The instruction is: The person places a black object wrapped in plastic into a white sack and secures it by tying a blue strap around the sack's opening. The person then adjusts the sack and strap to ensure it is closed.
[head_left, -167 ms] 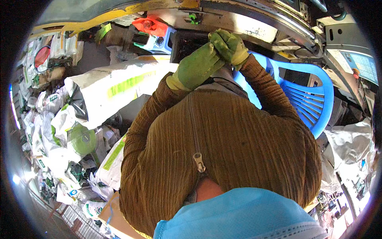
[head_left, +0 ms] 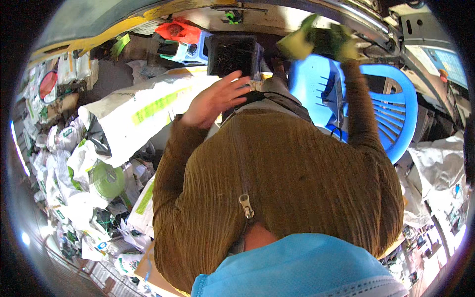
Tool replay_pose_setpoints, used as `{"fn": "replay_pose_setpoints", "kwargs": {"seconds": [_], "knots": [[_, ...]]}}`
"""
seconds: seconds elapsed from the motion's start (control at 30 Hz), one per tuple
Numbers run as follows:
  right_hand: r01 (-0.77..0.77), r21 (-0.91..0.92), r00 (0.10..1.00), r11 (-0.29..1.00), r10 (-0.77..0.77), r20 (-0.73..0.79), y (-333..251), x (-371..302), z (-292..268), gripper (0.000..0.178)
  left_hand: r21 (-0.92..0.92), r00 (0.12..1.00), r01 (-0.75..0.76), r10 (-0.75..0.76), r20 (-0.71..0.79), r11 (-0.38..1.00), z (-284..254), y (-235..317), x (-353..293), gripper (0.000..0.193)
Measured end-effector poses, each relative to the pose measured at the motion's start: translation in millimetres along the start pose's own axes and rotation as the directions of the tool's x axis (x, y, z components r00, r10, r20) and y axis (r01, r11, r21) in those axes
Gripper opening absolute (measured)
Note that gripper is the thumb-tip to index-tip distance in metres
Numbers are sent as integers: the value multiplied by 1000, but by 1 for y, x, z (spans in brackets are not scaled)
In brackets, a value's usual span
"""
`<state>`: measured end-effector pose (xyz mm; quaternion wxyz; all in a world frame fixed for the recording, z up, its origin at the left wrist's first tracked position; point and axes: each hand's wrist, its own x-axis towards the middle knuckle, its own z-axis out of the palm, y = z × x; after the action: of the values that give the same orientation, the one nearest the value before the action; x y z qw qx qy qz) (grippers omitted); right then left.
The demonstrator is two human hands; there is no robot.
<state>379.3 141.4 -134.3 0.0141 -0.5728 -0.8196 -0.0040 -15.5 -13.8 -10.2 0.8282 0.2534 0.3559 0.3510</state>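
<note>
My left hand (head_left: 217,101) is bare now, raised in front of my body near the dark bin (head_left: 233,55), its fingers stretched out with nothing in them. Out to the right, my right hand (head_left: 345,44) still wears a green and yellow work glove and is blurred by motion. From it trails the pulled-off green and yellow glove (head_left: 299,41), also smeared, above the blue plastic chair (head_left: 307,79). How my right fingers grip this loose glove is hard to see.
A large white sack (head_left: 158,106) lies left of my left arm. Beyond it are a blue stool (head_left: 194,51) and a red bag (head_left: 180,31). Many white bags and a green fan (head_left: 108,179) fill the left side. A metal machine frame (head_left: 366,29) runs along the far right.
The glove has come off my left hand, which has drawn back left and nearer to me. My right hand has swung away to the right with the loose glove.
</note>
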Motion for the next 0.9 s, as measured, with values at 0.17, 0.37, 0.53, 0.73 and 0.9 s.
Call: {"fn": "replay_pose_setpoints", "kwargs": {"seconds": [0.17, 0.37, 0.53, 0.73, 0.9], "knots": [[-439, 603, 887, 666, 429, 171, 113, -104, 84, 26, 388, 851, -235, 382, -361, 891, -27, 75, 2, 45], [-769, 336, 625, 544, 532, 571, 101, -192, 137, 26, 799, 467, -538, 884, 15, 270, 12, 184, 124, 48], [-931, 313, 342, 190, 755, 559, 37, -197, 114, 56, 591, 248, -777, 968, -29, 217, 26, 192, 166, 35], [-680, 678, 684, 280, 575, 449, 11, -133, 32, 45, 461, 386, -815, 922, -24, 352, 41, 172, 177, 41], [133, 958, 943, 254, 265, -202, -12, -23, -87, 38, 639, 430, -751, 857, 285, 164, 42, 154, 203, 31]]}}
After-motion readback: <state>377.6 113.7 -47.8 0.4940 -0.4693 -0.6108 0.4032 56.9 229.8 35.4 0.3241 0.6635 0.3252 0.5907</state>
